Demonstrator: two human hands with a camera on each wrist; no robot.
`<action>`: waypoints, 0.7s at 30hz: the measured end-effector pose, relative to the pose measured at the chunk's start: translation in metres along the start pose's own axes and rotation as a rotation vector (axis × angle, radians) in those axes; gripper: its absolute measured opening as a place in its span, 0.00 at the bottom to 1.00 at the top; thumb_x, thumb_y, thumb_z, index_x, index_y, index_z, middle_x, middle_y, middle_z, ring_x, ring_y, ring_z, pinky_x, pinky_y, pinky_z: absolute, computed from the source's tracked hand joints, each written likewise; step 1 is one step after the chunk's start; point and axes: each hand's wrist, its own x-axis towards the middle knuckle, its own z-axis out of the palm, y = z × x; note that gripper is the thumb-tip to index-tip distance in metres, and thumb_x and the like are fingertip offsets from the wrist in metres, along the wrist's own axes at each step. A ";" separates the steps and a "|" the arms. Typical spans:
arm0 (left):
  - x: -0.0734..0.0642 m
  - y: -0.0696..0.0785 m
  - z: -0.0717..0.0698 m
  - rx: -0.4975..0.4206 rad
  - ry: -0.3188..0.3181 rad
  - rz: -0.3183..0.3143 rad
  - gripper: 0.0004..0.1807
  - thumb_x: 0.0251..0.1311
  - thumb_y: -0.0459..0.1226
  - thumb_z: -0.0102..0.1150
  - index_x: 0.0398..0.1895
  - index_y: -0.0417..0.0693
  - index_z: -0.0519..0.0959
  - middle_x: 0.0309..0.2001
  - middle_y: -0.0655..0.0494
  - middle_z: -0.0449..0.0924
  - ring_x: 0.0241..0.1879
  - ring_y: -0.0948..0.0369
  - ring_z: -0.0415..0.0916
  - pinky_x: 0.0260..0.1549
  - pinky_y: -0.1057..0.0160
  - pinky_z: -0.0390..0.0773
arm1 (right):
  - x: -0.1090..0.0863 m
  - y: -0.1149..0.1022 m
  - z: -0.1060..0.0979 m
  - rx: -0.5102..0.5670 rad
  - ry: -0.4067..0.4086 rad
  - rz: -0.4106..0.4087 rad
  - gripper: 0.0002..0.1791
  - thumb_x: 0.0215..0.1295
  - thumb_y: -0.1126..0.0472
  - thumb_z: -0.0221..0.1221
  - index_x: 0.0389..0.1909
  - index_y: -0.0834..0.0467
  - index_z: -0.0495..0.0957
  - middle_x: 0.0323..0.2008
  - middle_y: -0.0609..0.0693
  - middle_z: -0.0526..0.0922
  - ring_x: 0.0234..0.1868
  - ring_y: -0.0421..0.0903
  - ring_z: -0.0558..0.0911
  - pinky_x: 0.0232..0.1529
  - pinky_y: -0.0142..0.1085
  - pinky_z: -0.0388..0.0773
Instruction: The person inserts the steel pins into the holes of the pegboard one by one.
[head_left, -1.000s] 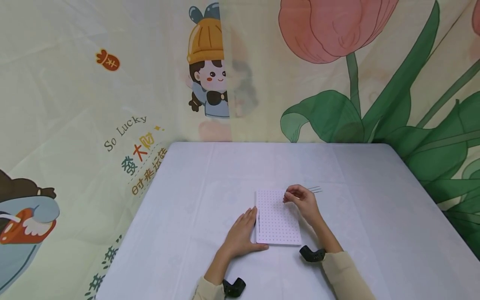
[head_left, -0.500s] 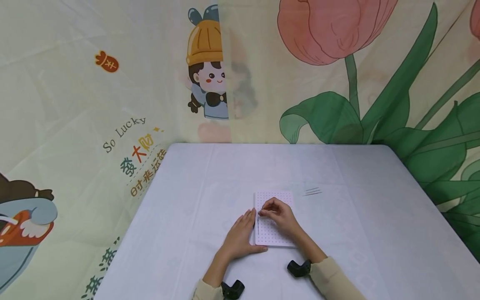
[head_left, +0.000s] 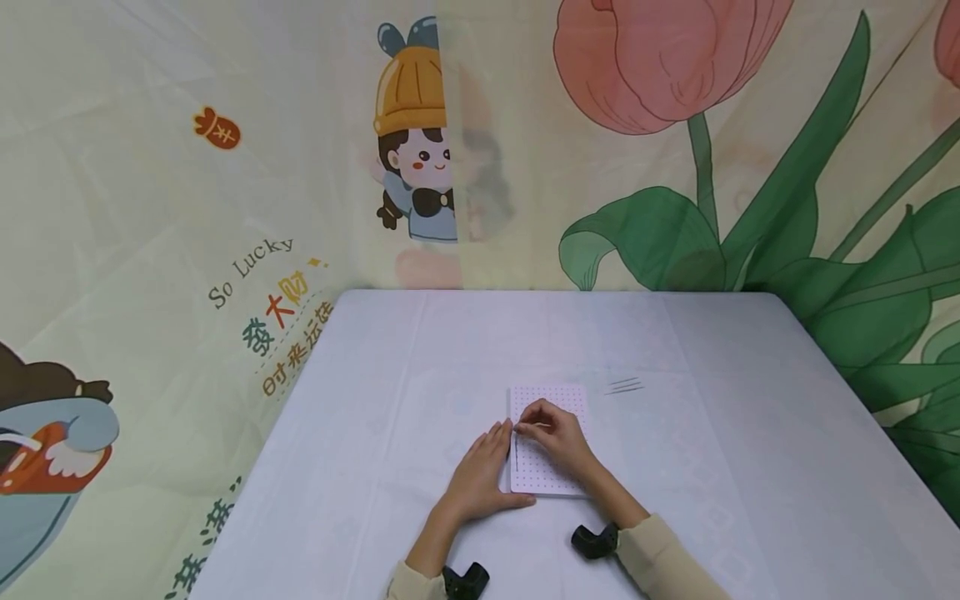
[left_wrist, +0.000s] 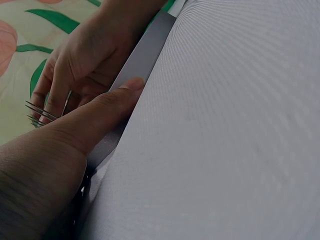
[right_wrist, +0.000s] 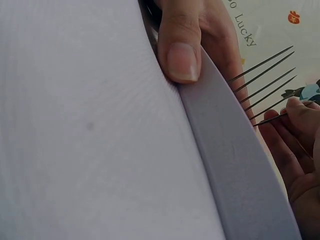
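The white pegboard (head_left: 536, 477), dotted with rows of small holes, lies flat on the table. My left hand (head_left: 483, 475) steadies it, straight fingers along its left edge and thumb against its near edge. Over the board's left side, my right hand (head_left: 555, 433) pinches a thin metal needle (right_wrist: 272, 117) between thumb and fingertip. In the right wrist view that needle's lower tip is at the board's top. Several other needles (right_wrist: 272, 82) stand upright in a row beside it. The left wrist view shows the board's side (left_wrist: 142, 60) under the left thumb (left_wrist: 112, 107).
Three loose needles (head_left: 625, 386) lie on the white tablecloth (head_left: 697, 467), to the right of the board's far corner. Black wrist cameras (head_left: 467, 581) sit on both wrists. A printed cloth (head_left: 510, 125) hangs behind the table.
My right hand has moved left and nearer from the board's far right corner to the needle row at its left edge, then almost stopped. The left hand has stayed in place.
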 end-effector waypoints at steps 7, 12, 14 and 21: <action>0.000 -0.001 0.000 0.008 0.005 0.008 0.63 0.43 0.70 0.53 0.72 0.39 0.43 0.71 0.47 0.47 0.70 0.55 0.41 0.67 0.56 0.46 | 0.000 0.000 0.003 -0.095 -0.017 -0.010 0.06 0.56 0.74 0.60 0.35 0.70 0.75 0.33 0.60 0.80 0.38 0.52 0.82 0.41 0.34 0.80; 0.000 -0.001 0.000 0.007 0.004 0.008 0.63 0.42 0.71 0.53 0.72 0.39 0.43 0.71 0.48 0.47 0.70 0.56 0.41 0.67 0.57 0.45 | 0.000 -0.003 0.003 -0.139 -0.027 0.000 0.06 0.55 0.74 0.60 0.35 0.69 0.76 0.33 0.59 0.81 0.39 0.52 0.82 0.40 0.34 0.81; 0.001 -0.001 0.001 0.006 0.007 0.011 0.63 0.42 0.71 0.53 0.72 0.39 0.43 0.71 0.48 0.47 0.70 0.56 0.41 0.67 0.57 0.45 | 0.000 -0.005 0.003 -0.158 -0.027 0.004 0.06 0.55 0.74 0.60 0.34 0.68 0.77 0.33 0.58 0.82 0.39 0.51 0.82 0.40 0.34 0.80; 0.001 -0.002 0.001 0.010 0.007 0.011 0.63 0.43 0.70 0.54 0.72 0.38 0.43 0.71 0.48 0.47 0.70 0.56 0.41 0.67 0.57 0.45 | 0.001 -0.009 0.003 -0.175 -0.039 0.037 0.06 0.56 0.73 0.60 0.35 0.68 0.77 0.33 0.58 0.82 0.39 0.52 0.82 0.42 0.33 0.80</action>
